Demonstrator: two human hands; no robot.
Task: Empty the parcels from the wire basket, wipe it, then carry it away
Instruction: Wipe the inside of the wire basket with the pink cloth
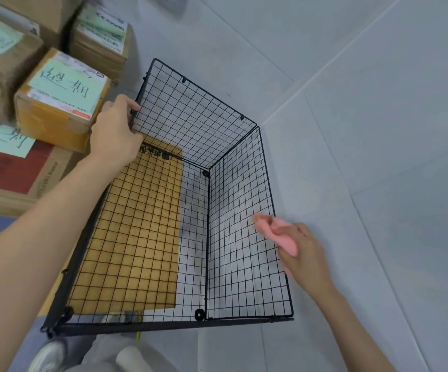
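I see a black grid-patterned wire basket [233, 210], a pink cloth [284, 237] at it, brown parcels [56, 111] with pale green labels beside it.

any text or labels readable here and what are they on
Nothing reads with certainty.
Green label on the nearest parcel: large handwritten characters, upside down, not legible.
Green sheet on the red-printed box: handwritten, cut off, unreadable.
Labels on the far parcel: print blurred.
Cardboard sheet under the wire basket: dark printed characters at its far edge, too blurred to read.
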